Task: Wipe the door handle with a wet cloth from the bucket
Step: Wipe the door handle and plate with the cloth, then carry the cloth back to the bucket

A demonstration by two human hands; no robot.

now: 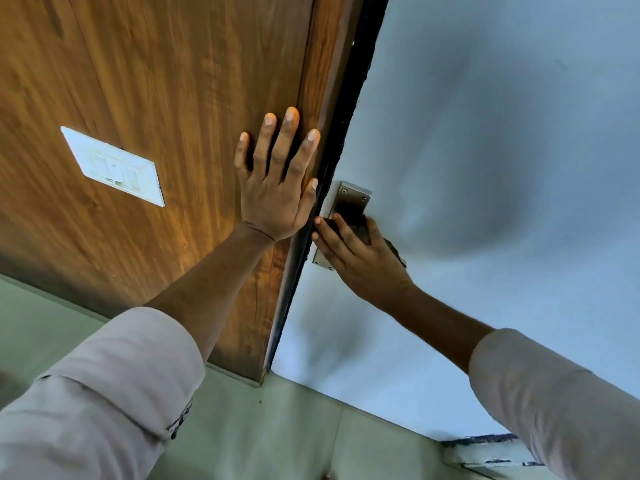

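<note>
- Pressing a dark cloth [362, 230] over the handle [349, 202] on the pale door [485, 168], our right hand [360, 261] curls around it (the lever itself is hidden).
- Our left hand [277, 188] lies flat, fingers spread, empty, on the wood panel [156, 81] just beside the door's edge.
- We judge the risk plain: if the door swings, those fingers could be pinched, and a loose cloth may slip.
</note>
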